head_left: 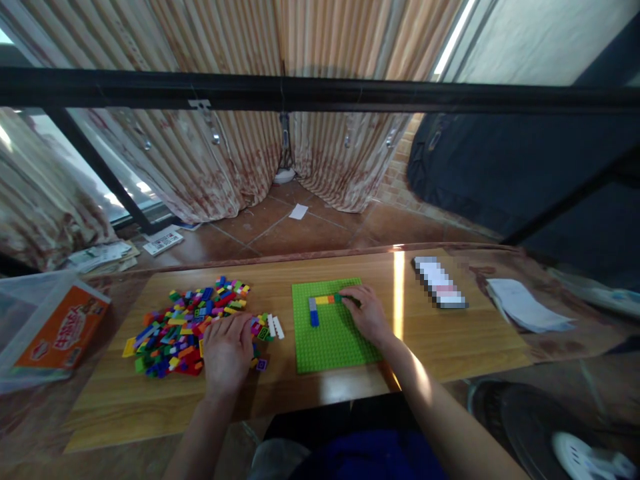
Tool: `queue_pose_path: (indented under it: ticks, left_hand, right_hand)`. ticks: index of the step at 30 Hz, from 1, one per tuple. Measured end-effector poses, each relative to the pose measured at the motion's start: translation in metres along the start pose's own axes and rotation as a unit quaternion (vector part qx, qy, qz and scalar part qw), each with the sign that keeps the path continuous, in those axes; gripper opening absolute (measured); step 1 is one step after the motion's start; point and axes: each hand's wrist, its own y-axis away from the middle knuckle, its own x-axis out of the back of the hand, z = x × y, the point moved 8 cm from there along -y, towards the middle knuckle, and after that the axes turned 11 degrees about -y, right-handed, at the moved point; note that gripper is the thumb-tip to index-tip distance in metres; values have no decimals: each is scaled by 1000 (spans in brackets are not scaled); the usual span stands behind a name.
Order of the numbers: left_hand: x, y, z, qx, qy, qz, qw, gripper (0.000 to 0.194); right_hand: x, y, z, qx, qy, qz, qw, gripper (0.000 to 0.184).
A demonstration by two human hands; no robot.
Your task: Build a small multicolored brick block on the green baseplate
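On the wooden table lies a green studded baseplate [327, 350]. Its bricks form a corner: a blue brick [314, 319], a grey brick [312, 303], then a row with a yellow brick [323, 301], an orange brick [331, 299] and a dark green brick [337, 298] at the right end. My right hand [367, 311] pinches that dark green brick between thumb and fingers. At the left, a heap of mixed toy bricks [175, 327] spreads out. My left hand [227, 347] rests at the heap's right side, fingers curled in; whatever they grip is hidden.
Two white bricks [275, 327] lie between heap and baseplate. A phone [440, 283], its screen pixelated, is at the table's right, with papers [530, 307] beyond. A clear plastic bin [35, 293] with an orange label stands left. A dark bar [320, 93] crosses behind.
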Motion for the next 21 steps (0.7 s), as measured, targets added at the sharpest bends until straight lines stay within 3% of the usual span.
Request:
queue_pose_path:
  ticks: [5,12,16,21]
  left_hand:
    - [-3,1,4,-6,3,-5,1000,21]
    - [2,-5,13,8,22,3,1000,17]
    - [3,-15,35,-12,61,-5,998,18]
    - [-6,-23,81,-61,124,-48,989,20]
  right_hand:
    - [1,-2,1,11,8,-32,999,20]
    - [2,-3,1,-1,9,-32,999,21]
    - [6,-3,3,-9,12,-22,1000,22]
    - [5,-2,6,-11,15,-32,999,22]
